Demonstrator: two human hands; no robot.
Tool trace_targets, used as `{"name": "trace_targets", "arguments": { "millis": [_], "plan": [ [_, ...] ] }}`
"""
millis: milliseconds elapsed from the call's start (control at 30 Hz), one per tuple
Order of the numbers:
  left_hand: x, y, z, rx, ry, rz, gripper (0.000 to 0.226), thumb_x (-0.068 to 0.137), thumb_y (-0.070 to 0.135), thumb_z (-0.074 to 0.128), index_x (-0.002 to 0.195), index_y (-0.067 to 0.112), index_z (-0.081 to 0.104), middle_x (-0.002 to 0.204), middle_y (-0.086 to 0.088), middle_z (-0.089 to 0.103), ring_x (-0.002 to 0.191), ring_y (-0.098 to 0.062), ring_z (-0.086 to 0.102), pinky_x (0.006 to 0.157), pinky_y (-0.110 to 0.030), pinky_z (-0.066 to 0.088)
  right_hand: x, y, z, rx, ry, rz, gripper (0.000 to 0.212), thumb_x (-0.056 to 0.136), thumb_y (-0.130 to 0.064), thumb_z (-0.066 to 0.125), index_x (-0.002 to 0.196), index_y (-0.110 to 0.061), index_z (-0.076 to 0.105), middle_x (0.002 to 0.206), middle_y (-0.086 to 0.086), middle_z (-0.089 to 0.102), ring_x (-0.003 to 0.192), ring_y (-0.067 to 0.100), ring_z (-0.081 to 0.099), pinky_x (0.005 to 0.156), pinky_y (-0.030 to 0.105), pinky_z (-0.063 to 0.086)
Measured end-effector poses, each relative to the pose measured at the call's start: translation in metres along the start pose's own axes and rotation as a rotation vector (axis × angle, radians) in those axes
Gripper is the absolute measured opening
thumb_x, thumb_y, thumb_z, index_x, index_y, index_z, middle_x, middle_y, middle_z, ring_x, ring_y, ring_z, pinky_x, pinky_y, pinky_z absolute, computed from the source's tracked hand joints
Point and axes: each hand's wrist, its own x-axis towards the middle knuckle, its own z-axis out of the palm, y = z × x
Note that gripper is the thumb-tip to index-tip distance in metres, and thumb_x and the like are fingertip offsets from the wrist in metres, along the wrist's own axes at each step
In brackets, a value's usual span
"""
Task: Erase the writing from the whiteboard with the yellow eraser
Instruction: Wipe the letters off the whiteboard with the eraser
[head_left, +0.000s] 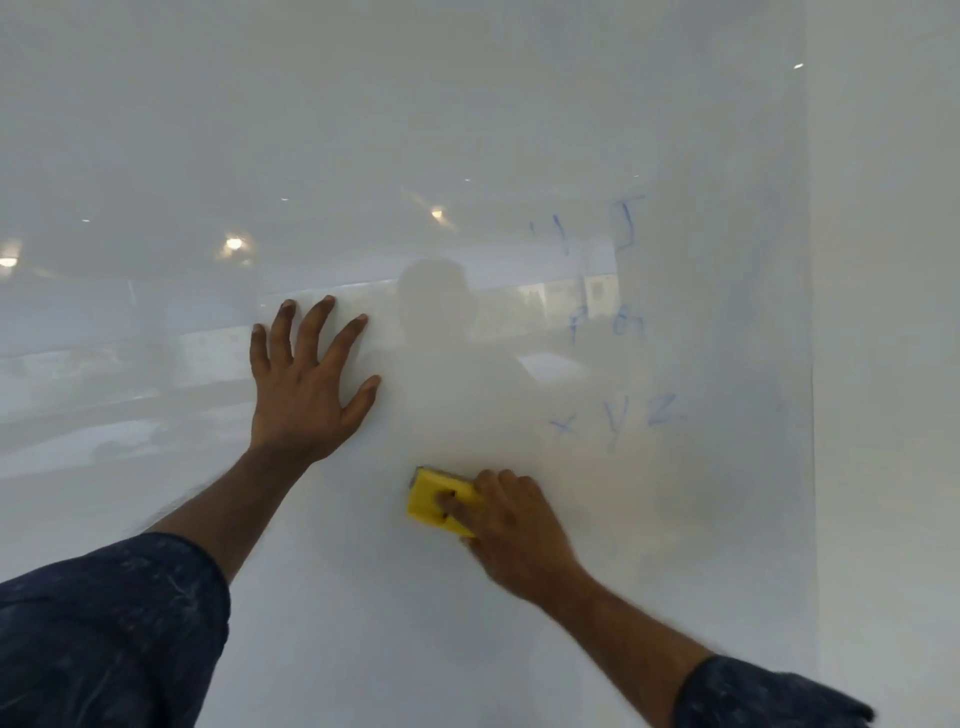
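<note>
Head view gives us the whole job on one glossy whiteboard, and we read it from the left edge across. Farthest left, our left hand lies flat on the board, fingers spread and holding nothing; we take it as a brace, not a working hand. Next, lower and toward the middle, the eraser sits flat against the board with its long axis running up and down, tilted a little. Our right hand comes onto it from the right, fingers closed over its back and pressing it to the surface. The board around the eraser and between our hands looks clean. Further right, near the board's right edge, the writing remains in faint blue: a row reading roughly X Y Z nearest, smudged marks above that, and a few more strokes higher up; the upper ones are too blurred for us to read. So the relation that matters is plain: what is left lies up and to the right of the eraser, the lowest row being closest. Our right hand is the nearer one and already has the tool, so we judge the coming stroke must sweep rightward and upward, with the eraser's long side leading to cover most.
</note>
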Motion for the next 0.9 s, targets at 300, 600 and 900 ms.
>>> {"name": "trace_targets", "arguments": {
  "millis": [300, 600, 900],
  "plan": [
    [-0.002, 0.022, 0.004, 0.034, -0.039, 0.138, 0.065, 0.094, 0.053, 0.046, 0.15, 0.021, 0.047, 0.162, -0.012, 0.036, 0.146, -0.04, 0.033, 0.117, -0.058, 0.026, 0.048, 0.068, -0.042, 0.026, 0.221, 0.449, 0.054, 0.081, -0.035, 0.07, 0.131, -0.019, 0.058, 0.1, 0.018, 0.055, 0.084, 0.036, 0.052, 0.072, 0.043, 0.046],
    [0.006, 0.038, 0.021, 0.041, 0.006, 0.137, 0.068, 0.093, 0.055, 0.044, 0.152, 0.021, 0.044, 0.165, -0.01, 0.031, 0.151, -0.038, 0.029, 0.121, -0.059, 0.016, -0.016, 0.093, -0.045, -0.046, 0.062, 0.228, 0.051, 0.08, -0.041, 0.067, 0.129, -0.028, 0.058, 0.099, 0.009, 0.058, 0.079, 0.032, 0.055, 0.065, 0.038, 0.042],
    [0.006, 0.055, 0.031, 0.017, 0.054, 0.058, 0.068, 0.092, 0.055, 0.047, 0.152, 0.021, 0.046, 0.165, -0.009, 0.032, 0.152, -0.037, 0.026, 0.124, -0.061, 0.014, 0.023, 0.104, -0.055, -0.012, 0.163, 0.279, 0.049, 0.083, -0.04, 0.064, 0.129, -0.025, 0.057, 0.098, 0.01, 0.054, 0.077, 0.032, 0.051, 0.064, 0.038, 0.043]
  ]
}}
